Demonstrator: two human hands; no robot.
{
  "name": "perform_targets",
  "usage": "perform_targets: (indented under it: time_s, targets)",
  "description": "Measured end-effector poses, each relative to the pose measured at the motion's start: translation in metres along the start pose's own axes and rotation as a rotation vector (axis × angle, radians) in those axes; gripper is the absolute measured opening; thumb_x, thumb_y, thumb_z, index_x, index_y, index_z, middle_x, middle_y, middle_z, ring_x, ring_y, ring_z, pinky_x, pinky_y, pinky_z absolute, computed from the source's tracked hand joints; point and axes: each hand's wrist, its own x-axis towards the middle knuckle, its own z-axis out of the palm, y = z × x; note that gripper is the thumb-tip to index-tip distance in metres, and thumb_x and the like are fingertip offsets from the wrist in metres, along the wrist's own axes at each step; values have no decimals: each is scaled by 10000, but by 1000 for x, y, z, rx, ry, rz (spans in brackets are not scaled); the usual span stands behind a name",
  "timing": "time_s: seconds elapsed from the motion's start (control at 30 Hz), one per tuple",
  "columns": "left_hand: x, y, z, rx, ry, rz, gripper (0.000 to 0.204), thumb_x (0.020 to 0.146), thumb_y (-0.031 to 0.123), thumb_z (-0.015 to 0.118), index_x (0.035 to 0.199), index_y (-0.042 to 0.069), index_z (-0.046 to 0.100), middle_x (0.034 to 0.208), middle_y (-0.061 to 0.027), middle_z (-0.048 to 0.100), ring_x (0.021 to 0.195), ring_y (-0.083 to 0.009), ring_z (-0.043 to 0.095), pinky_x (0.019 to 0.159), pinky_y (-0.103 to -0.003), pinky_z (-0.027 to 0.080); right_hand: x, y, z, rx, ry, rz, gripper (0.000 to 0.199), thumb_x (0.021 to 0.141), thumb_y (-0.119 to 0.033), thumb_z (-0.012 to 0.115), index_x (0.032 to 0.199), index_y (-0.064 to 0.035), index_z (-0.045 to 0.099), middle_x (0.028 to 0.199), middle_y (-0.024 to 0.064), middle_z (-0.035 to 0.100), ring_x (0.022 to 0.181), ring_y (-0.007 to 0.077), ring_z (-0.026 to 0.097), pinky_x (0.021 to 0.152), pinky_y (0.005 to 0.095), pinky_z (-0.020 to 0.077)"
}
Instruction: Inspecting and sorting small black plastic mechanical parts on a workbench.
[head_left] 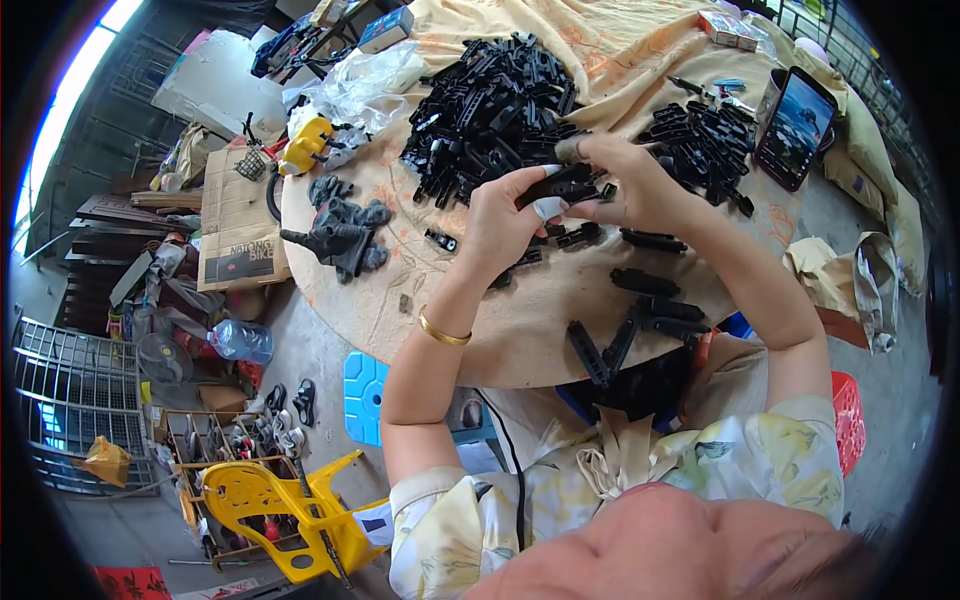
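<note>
Above a round cloth-covered surface [520, 345], both hands' fingers pinched one black plastic part [562, 186]. A large unsorted heap [490, 110] remained beyond; a smaller stack [700, 140] and few loose pieces [640, 310] lay near.

Black plastic parts [490, 100], beige orange-patterned tablecloth [520, 320], yellow chair [285, 505]

Both hands [570, 195] raised (fingers pinched)
</note>
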Motion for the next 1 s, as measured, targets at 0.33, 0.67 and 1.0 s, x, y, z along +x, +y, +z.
perform_targets:
  time_s: [0.33,0.67,1.0]
  targets:
    - [-7,1,-1,307,-79,113,294,771,32,674,1062,4,641,757,-8,657,631,-27,569,542,-189,480,-2,-7,-13,28,-342,140,304,696,-174,756,863,17,590,719,121,587,690,241,563,655,321,443]
    - [-6,-11,4,279,15,267,248,781,-1,661,1029,-5,646,742,-3,657,651,-16,559,572,-176,469,-12,-8,-9,-186,-193,-22,275,679,-100,725,887,-5,570,742,160,577,700,336,572,608,368,449]
    - [-28,7,15,423,-364,365,262,706,142,718,960,88,680,787,-81,644,758,-232,566,711,-336,456,3,16,-35,39,-446,276,280,721,-194,721,948,-50,644,808,29,586,746,165,568,660,279,461]
